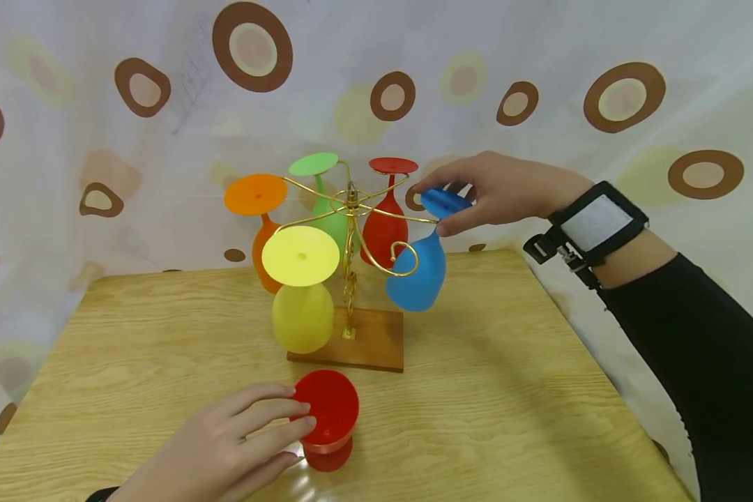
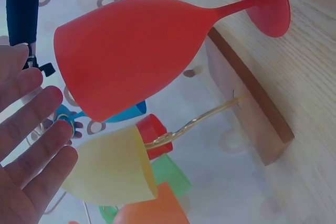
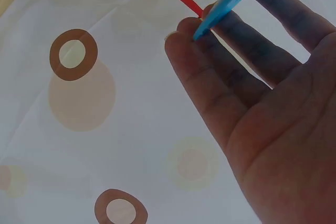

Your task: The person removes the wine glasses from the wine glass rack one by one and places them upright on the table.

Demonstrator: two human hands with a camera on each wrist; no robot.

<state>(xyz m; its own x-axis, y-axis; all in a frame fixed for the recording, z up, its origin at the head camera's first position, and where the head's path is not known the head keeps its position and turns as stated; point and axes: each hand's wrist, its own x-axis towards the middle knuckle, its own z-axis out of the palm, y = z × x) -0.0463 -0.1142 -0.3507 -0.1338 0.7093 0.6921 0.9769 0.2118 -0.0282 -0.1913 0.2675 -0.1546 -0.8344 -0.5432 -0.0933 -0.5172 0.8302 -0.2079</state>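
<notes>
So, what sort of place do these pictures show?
Probably an indoor tabletop setup, perhaps for filming: a wood-grain table, a patterned sheet behind it, and a gold-coloured rack hung with goblets.

The black right sleeve ends just elbow-side of the black wrist strap. That strap bears 1 pale rectangular panel, with a small black fitting beside it.
</notes>
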